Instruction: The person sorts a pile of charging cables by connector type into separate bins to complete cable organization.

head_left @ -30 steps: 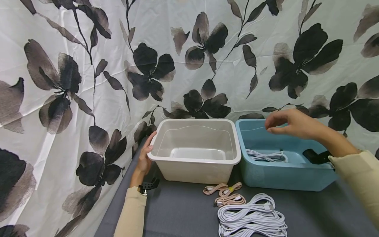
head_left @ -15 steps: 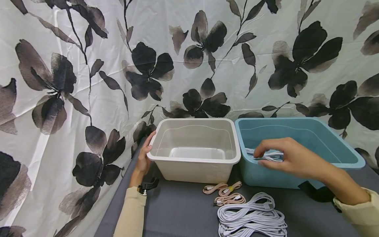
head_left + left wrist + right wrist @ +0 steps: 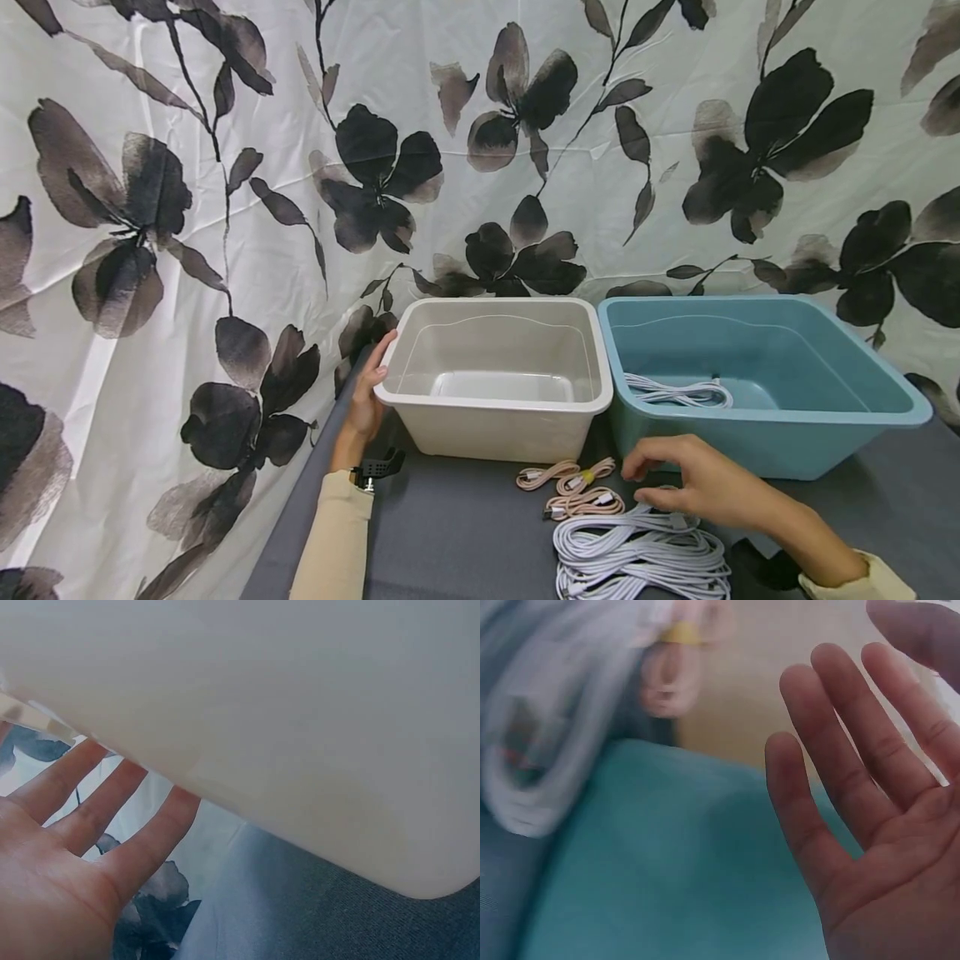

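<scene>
Nearest, a large pile of coiled white cables (image 3: 637, 557) was laid on the grey surface (image 3: 442, 542), in front of the blue bin (image 3: 720, 442). The right hand (image 3: 697, 483) was placed over the far edge of this pile, its thumb and fingers parted and nothing gripped between them; in the right wrist view, its fingers were seen extended and slightly spread. Whether the pile was touched by the thumb could not be told. Just beyond the pile, toward the left, small tan cable coils (image 3: 583, 503) were grouped, one of them bound with a yellow tie (image 3: 576, 482).

Farther back, the cream bin (image 3: 495, 433) was set close beside the blue one. Its left side was touched near the rim by the left hand (image 3: 363, 408), whose fingers were straightened and set apart. Inside the blue bin, a white cable bundle (image 3: 682, 394) was seen on the floor at the left end. Behind both bins, a floral curtain (image 3: 450, 196) was hung.
</scene>
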`<state>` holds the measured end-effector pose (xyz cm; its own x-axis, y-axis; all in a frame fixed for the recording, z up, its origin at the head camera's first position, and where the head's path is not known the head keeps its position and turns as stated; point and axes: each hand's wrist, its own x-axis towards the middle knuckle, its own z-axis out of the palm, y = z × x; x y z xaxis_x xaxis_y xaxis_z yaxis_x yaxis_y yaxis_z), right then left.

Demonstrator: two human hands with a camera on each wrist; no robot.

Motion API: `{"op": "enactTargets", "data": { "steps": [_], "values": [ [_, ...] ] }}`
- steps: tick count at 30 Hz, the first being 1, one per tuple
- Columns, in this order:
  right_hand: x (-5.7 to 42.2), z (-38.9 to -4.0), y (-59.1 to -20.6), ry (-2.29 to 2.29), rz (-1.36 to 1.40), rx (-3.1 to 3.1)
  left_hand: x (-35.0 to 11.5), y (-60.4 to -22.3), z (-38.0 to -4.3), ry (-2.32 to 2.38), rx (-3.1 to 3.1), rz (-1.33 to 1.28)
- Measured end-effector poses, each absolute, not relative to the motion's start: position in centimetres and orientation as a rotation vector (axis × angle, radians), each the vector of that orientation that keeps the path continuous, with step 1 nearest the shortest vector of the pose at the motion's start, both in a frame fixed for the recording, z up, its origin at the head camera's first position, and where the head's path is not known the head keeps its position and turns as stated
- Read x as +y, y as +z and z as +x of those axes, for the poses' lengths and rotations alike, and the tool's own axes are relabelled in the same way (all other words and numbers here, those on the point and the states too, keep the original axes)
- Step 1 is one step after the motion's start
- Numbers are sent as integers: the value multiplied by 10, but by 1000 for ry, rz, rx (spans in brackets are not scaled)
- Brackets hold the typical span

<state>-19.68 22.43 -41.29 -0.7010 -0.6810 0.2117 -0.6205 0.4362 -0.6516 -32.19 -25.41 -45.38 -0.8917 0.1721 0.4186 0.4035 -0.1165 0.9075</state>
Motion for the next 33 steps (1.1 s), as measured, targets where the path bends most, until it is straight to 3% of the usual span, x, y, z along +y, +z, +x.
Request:
{"op": "enactTargets", "data": {
  "steps": [11, 22, 33],
  "values": [
    [226, -205, -468, -1041, -1252, 2512, -254, -456, -323, -2148, -1967, -648],
    [217, -204, -468, -835, -1126, 2579, -254, -452, -321, -2153, -1961, -667],
    [214, -208, -461, -719, -1246, 2544, -255, -451, -321, -2155, -1967, -649]
  ]
}}
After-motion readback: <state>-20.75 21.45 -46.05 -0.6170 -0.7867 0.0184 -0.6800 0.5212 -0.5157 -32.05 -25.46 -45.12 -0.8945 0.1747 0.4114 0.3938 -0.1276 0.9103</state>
